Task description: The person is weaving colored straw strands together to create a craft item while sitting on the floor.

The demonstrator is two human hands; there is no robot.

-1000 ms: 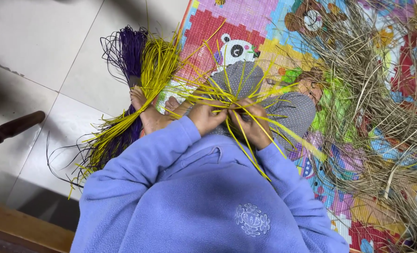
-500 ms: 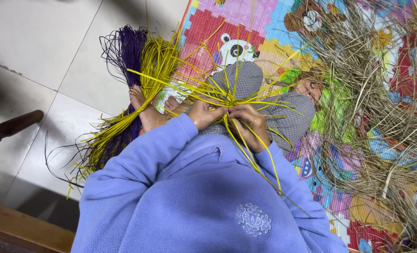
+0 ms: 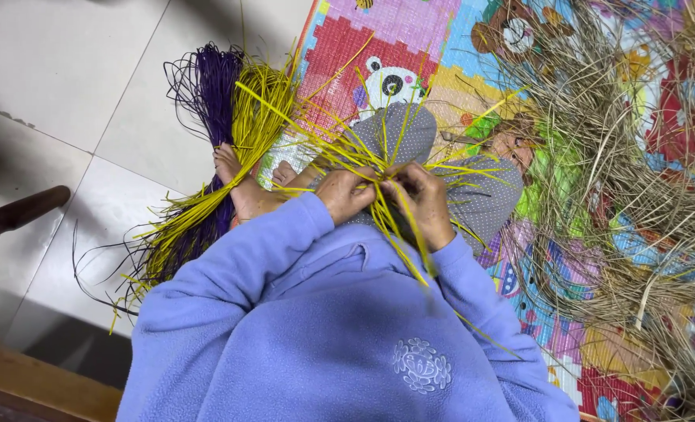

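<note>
**Loose strips can slip or tangle**

Head view: your left hand (image 3: 346,194) and right hand (image 3: 424,202) meet over your lap, both closed around the yellow strips (image 3: 378,168) where they cross. The strips fan out from that one point over your grey knees (image 3: 410,133) and back across your blue sleeve (image 3: 472,289). If either pinch eases, I judge the crossing could spring apart, since the strips look stiff and stand up at many angles. The long ends trailing toward your body could snag on the sleeve and drag the work askew. Beside your bare feet (image 3: 242,184) lies a bundle of yellow and purple strips (image 3: 207,156) on the floor; a shifted foot could scatter it. The dry straw (image 3: 628,172) on the mat (image 3: 347,55) lies near your right knee and could get mixed into the yellow.
</note>
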